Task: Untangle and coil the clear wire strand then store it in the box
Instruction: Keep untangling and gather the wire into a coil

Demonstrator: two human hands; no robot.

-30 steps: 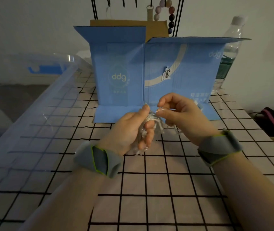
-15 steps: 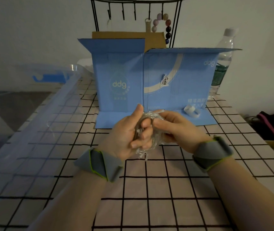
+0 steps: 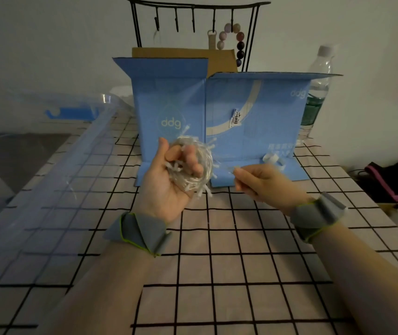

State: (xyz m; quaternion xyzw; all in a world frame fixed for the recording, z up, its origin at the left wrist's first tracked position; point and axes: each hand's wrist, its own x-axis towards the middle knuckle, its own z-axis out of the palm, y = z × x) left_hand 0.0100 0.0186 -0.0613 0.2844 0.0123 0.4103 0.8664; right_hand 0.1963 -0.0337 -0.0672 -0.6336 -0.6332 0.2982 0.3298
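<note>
Above the grid-patterned white tablecloth [image 3: 217,262], the left hand [image 3: 166,182] is raised palm-up, its fingers curled round a coiled bundle of clear wire strand [image 3: 196,165] with small white bulb tips sticking out. Just beside it, the right hand [image 3: 263,181] pinches a loose end of that strand between thumb and forefinger, the other fingers tucked in. Both wrists wear grey bands with green edging. Left of the arms lies a large clear plastic storage box [image 3: 55,170]. Behind the hands stands a folded blue cardboard carton [image 3: 229,110], a clear plastic water bottle [image 3: 317,93] to its right, and a black wire hook rack [image 3: 193,22] with beads behind it.
</note>
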